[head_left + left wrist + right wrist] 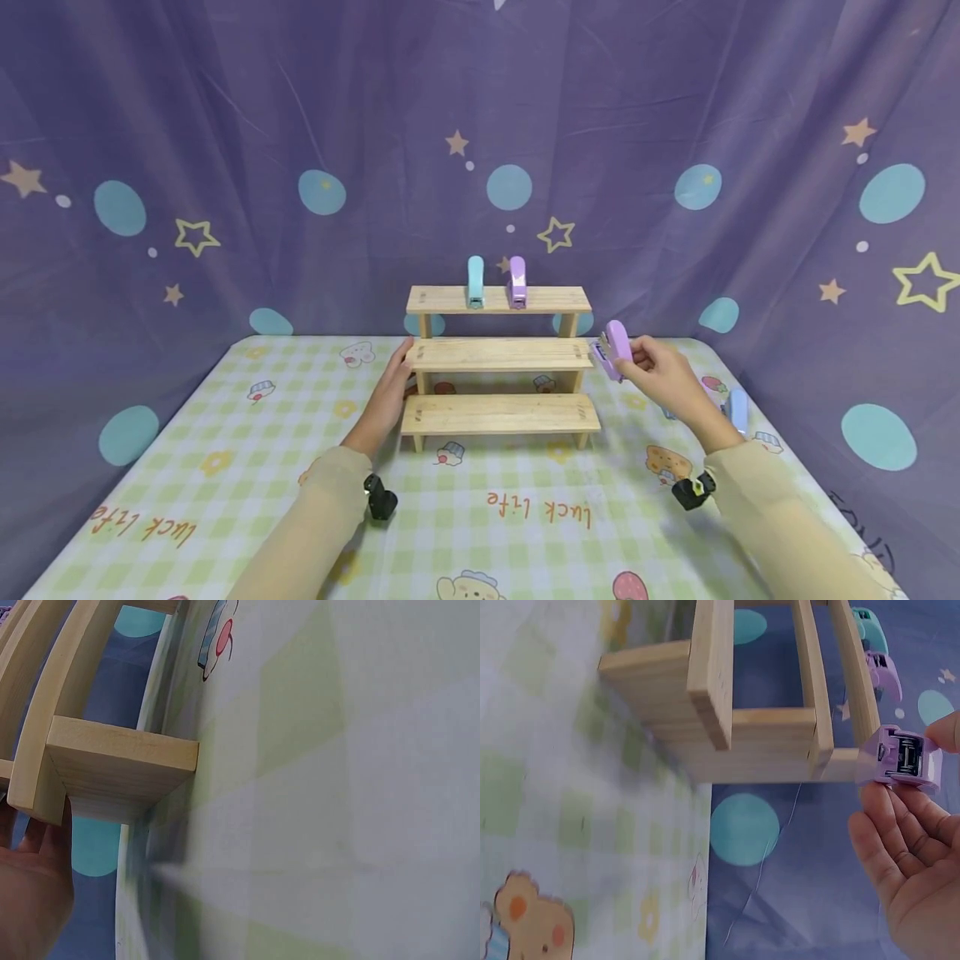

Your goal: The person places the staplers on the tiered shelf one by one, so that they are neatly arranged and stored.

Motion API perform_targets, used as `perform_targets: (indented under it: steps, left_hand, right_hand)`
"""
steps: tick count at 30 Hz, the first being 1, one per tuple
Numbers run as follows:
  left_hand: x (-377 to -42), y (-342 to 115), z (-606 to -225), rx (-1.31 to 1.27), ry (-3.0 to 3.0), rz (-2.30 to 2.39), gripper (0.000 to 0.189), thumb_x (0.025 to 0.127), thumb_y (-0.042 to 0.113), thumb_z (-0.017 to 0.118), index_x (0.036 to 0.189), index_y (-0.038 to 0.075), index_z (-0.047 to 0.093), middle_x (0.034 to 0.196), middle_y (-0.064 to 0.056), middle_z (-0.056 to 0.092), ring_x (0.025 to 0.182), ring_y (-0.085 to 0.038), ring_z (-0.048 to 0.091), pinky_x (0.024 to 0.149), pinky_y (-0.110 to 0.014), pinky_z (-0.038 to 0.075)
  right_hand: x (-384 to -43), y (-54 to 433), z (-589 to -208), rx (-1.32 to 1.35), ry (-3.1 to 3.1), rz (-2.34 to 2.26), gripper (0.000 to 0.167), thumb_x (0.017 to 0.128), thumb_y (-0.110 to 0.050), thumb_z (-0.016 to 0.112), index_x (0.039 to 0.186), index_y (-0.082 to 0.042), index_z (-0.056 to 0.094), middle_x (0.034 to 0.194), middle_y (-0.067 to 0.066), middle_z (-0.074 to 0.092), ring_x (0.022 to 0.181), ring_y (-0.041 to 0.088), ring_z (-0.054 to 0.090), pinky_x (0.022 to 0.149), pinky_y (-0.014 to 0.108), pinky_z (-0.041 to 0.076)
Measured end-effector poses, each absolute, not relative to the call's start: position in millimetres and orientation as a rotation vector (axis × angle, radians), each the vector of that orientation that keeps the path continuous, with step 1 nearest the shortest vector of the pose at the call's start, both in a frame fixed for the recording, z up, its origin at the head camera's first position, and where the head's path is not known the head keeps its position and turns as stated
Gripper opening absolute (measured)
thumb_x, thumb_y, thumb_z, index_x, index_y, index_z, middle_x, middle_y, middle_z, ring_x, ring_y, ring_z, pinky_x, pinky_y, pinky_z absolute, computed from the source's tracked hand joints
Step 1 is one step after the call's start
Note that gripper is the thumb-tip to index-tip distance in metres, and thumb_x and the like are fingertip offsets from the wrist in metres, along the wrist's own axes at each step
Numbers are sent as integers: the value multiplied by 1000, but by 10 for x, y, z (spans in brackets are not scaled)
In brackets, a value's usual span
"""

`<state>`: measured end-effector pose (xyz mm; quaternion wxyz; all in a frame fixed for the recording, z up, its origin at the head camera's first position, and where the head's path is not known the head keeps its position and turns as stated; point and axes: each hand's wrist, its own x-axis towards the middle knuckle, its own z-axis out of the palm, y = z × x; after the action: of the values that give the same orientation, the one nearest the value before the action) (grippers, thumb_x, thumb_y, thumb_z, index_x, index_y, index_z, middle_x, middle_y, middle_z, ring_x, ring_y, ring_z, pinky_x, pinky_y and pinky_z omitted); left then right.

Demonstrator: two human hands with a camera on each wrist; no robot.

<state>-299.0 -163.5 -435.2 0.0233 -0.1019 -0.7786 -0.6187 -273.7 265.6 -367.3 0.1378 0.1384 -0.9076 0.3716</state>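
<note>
My right hand (663, 375) pinches a purple stapler (617, 346) between thumb and fingers, beside the right end of the three-tier wooden shelf (498, 354). In the right wrist view the end of this purple stapler (907, 756) faces the camera, with the fingers beneath it. My left hand (386, 396) rests along the shelf's left end, fingers stretched toward the middle tier; in the left wrist view its fingertips are partly hidden behind a board. On the top tier stand a teal stapler (476, 282) and another purple stapler (517, 282), side by side.
A light blue stapler (738, 410) lies on the table at the right, partly behind my right wrist, with another bit of blue near it. A checked cloth (255, 467) covers the table. Purple curtains (390, 167) hang behind and at both sides.
</note>
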Motion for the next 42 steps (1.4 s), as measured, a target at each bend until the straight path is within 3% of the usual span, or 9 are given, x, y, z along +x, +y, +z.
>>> perform_targets:
  steps: [11, 26, 34, 42]
  left_hand:
    - [-2994, -1637, -4348, -296, -2415, -1910, 55, 110, 46, 26, 162, 33, 13, 166, 1, 15, 147, -30, 25, 119, -52, 18]
    - [-3003, -1646, -4339, -347, -2391, -1941, 56, 111, 43, 25, 163, 30, 11, 167, -3, 13, 147, -34, 23, 118, -56, 17]
    - [-3005, -1637, -4329, -326, -2411, -1906, 55, 111, 43, 24, 163, 30, 11, 167, -1, 12, 148, -33, 22, 119, -56, 15]
    - [-2982, -1644, -4337, -317, -2405, -1939, 56, 110, 46, 26, 162, 32, 13, 167, 0, 12, 148, -32, 22, 118, -55, 20]
  right_hand:
    - [-2840, 2288, -3615, 462, -2622, 1137, 22, 95, -27, 69, 106, -8, 63, 90, 6, 68, 79, 19, 62, 67, 33, 50]
    - [-2941, 1732, -3611, 613, -2608, 1234, 22, 94, -25, 69, 104, -7, 62, 91, 5, 68, 79, 18, 62, 69, 34, 53]
    - [-2985, 1431, -3623, 634, -2605, 1297, 23, 94, -25, 69, 103, -6, 61, 89, 5, 67, 77, 18, 62, 64, 30, 54]
    - [-3047, 1168, -3650, 633, -2600, 1296, 23, 94, -25, 70, 101, -6, 61, 89, 4, 66, 78, 17, 60, 69, 30, 52]
